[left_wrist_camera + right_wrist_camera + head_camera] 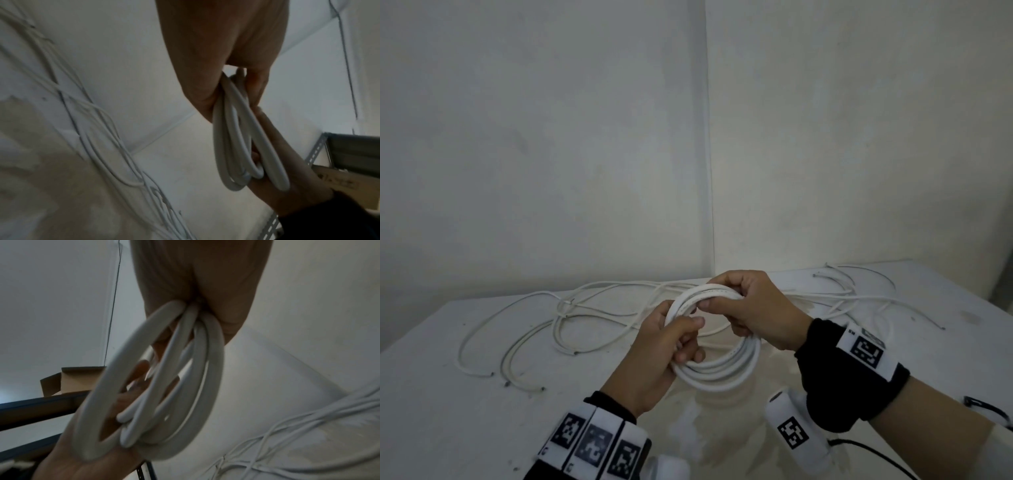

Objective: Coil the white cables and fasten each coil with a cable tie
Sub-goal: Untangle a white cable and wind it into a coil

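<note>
Both hands grasp one white coil [717,356] above the table [448,394]: left hand [664,356] curled round its near-left arc, right hand [753,311] pinching the far top. Loose cables [558,318] lie beyond. No cable tie is identifiable.

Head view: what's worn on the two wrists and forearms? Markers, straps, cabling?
Both hands are bare. The left hand has a dark cuff under a band of three white tiles with black square fiducial markers. The right hand has a wide black fabric wrist wrap carrying a white tag with a black marker. A white cylindrical camera pod with another marker hangs below it, trailing a thin black cable.
</note>
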Motion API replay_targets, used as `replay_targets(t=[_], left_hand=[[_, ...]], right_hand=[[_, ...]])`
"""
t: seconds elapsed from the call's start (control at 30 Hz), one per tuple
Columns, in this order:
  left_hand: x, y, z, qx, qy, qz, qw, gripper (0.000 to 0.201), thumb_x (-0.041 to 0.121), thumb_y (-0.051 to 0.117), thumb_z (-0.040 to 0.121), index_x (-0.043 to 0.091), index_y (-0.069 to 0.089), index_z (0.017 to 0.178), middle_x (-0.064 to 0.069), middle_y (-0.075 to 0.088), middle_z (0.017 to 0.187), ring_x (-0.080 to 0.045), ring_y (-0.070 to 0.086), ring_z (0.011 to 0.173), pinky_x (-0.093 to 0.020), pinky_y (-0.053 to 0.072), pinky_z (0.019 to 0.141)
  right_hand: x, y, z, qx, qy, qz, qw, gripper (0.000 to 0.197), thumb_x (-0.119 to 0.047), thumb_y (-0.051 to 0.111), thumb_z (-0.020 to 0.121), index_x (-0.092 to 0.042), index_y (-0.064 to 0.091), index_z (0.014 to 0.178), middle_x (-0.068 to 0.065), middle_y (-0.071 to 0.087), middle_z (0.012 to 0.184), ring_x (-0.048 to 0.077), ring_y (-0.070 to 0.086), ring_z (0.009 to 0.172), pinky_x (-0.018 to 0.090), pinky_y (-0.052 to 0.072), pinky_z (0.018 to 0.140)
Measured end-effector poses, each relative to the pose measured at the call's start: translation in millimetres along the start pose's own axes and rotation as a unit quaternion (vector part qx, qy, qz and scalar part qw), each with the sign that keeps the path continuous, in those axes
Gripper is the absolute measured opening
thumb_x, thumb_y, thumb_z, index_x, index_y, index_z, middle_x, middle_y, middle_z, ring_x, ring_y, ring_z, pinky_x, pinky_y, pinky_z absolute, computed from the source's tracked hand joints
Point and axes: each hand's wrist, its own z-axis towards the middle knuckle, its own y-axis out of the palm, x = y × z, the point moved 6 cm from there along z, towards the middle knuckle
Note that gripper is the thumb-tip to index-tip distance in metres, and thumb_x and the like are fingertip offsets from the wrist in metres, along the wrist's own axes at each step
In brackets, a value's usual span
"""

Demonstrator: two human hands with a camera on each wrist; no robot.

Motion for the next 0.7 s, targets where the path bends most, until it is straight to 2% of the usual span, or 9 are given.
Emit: replay_targets(t=[0.03, 0.1, 0.17, 0.2, 0.27, 0.33, 0.4, 0.6, 0.7], left_hand=[[2, 4, 0, -0.013, -0.006, -0.006, 1.0, 0.005, 0.011, 0.054, 0.084, 0.006, 0.055, 0.085, 0.002, 0.033, 0.049, -0.007, 0.026, 0.035, -0.023, 0.041, 0.043], [5, 9, 1, -0.023, -0.008, 0.001, 1.0, 0.036, 0.04, 0.049, 0.08, 0.005, 0.057, 0.079, 0.0, 0.032, 0.048, -0.008, 0.025, 0.034, -0.022, 0.036, 0.041], [6, 12, 5, 0.004, -0.005, 0.044, 0.999, 0.053, 0.053, 0.04, 0.082, 0.004, 0.054, 0.07, 0.0, 0.031, 0.045, -0.009, 0.024, 0.032, -0.022, 0.035, 0.04], [7, 13, 7, 0.018, 0.002, 0.068, 0.997, 0.053, 0.053, 0.038, 0.086, 0.005, 0.051, 0.066, 0.001, 0.031, 0.043, -0.009, 0.024, 0.032, -0.021, 0.034, 0.039], [5, 17, 10, 0.043, 0.01, 0.103, 0.994, 0.051, 0.047, 0.037, 0.092, 0.008, 0.046, 0.06, 0.003, 0.03, 0.041, -0.009, 0.025, 0.032, -0.02, 0.033, 0.038], [4, 24, 13, 0.051, 0.014, 0.116, 0.992, 0.05, 0.044, 0.038, 0.094, 0.009, 0.045, 0.059, 0.004, 0.03, 0.041, -0.009, 0.026, 0.033, -0.021, 0.033, 0.039], [2, 33, 17, 0.041, 0.006, 0.113, 0.993, 0.048, 0.041, 0.038, 0.095, 0.009, 0.045, 0.06, 0.004, 0.031, 0.041, -0.009, 0.026, 0.033, -0.022, 0.034, 0.04], [-10, 64, 23, -0.017, -0.019, 0.101, 0.995, 0.044, 0.039, 0.04, 0.095, 0.006, 0.051, 0.068, 0.004, 0.03, 0.042, -0.009, 0.027, 0.034, -0.022, 0.04, 0.043], [-19, 83, 24, -0.022, -0.035, 0.096, 0.995, 0.044, 0.039, 0.042, 0.095, 0.006, 0.05, 0.067, 0.005, 0.03, 0.041, -0.009, 0.029, 0.035, -0.022, 0.04, 0.042]], right_hand=[[1, -1, -1, 0.001, 0.001, -0.003, 1.0, 0.005, -0.006, 0.069, 0.08, -0.007, 0.065, 0.083, -0.007, 0.048, 0.045, 0.006, 0.033, 0.034, 0.017, 0.03, 0.036], [3, -3, -4, 0.005, 0.005, -0.012, 1.0, 0.005, -0.006, 0.066, 0.082, -0.009, 0.065, 0.079, -0.001, 0.054, 0.053, 0.008, 0.033, 0.036, 0.018, 0.03, 0.037], [5, -7, -7, 0.007, 0.016, -0.003, 1.0, 0.006, -0.004, 0.062, 0.082, -0.005, 0.062, 0.076, -0.003, 0.048, 0.047, 0.009, 0.029, 0.035, 0.018, 0.027, 0.038], [5, -9, -8, 0.001, 0.024, 0.017, 1.0, 0.006, -0.005, 0.061, 0.08, -0.001, 0.058, 0.077, -0.004, 0.041, 0.045, 0.009, 0.027, 0.035, 0.018, 0.025, 0.039], [3, -12, -11, -0.006, 0.028, 0.058, 0.998, 0.014, -0.014, 0.061, 0.08, -0.004, 0.053, 0.076, -0.001, 0.033, 0.048, 0.009, 0.022, 0.038, 0.018, 0.021, 0.041], [0, -19, -14, 0.024, 0.012, 0.044, 0.999, 0.038, -0.034, 0.06, 0.087, -0.008, 0.045, 0.063, -0.003, 0.031, 0.047, 0.01, 0.02, 0.038, 0.019, 0.02, 0.04], [-2, -28, -16, 0.078, -0.007, 0.006, 0.997, 0.048, -0.052, 0.051, 0.08, -0.012, 0.038, 0.057, -0.005, 0.031, 0.043, 0.011, 0.02, 0.037, 0.02, 0.02, 0.039], [2, -65, -28, 0.181, -0.017, -0.098, 0.979, 0.047, -0.039, 0.045, 0.094, -0.007, 0.04, 0.059, 0.002, 0.037, 0.046, 0.011, 0.026, 0.033, 0.018, 0.025, 0.036], [8, -84, -37, 0.211, -0.016, -0.145, 0.967, 0.048, -0.038, 0.043, 0.095, -0.008, 0.037, 0.058, 0.0, 0.033, 0.045, 0.008, 0.026, 0.035, 0.021, 0.026, 0.041]])
